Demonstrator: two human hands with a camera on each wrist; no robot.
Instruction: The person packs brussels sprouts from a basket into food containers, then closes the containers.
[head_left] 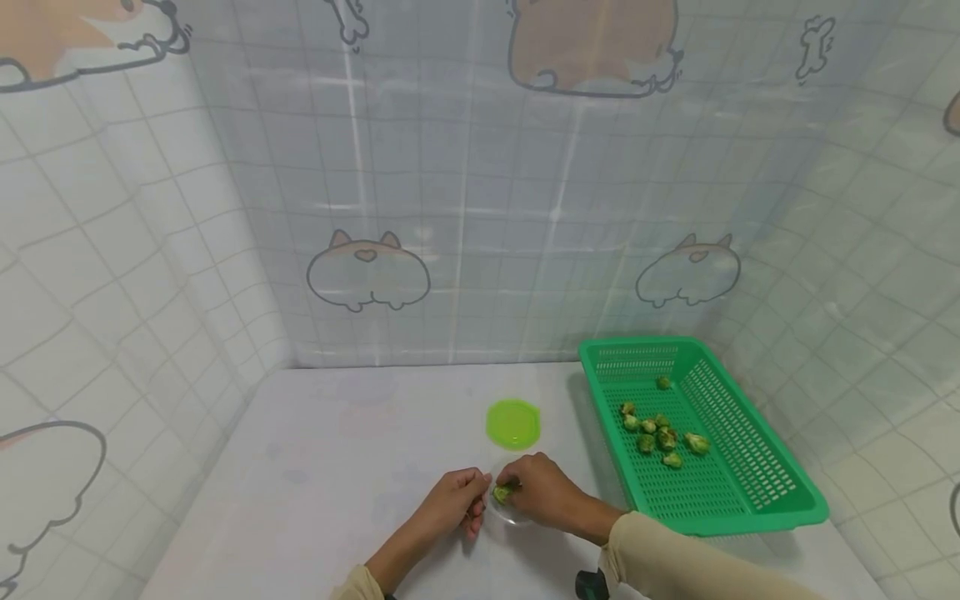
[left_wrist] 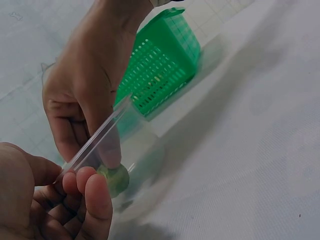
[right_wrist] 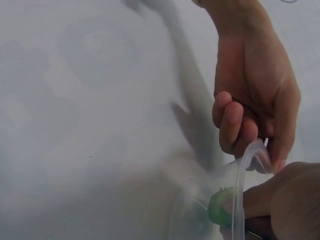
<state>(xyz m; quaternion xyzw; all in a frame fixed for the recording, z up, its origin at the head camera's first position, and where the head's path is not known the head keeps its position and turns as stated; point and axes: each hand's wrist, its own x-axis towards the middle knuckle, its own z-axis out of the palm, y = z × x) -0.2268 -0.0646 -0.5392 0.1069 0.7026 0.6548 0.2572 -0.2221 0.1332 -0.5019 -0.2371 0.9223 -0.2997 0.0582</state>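
Observation:
My left hand pinches the rim of a clear plastic cup-shaped container between thumb and fingers. The container tilts a little in the left wrist view, close over the white tabletop. My right hand reaches in through its mouth, fingers holding a small green Brussels sprout. That sprout shows through the see-through wall in the right wrist view, inside the container near the rim. In the head view, the right hand covers much of the container.
A green plastic basket with slotted sides stands on the right of the table, with several Brussels sprouts lying in it. Beyond the hands lies a bright green round lid. A patterned curtain hangs behind the table.

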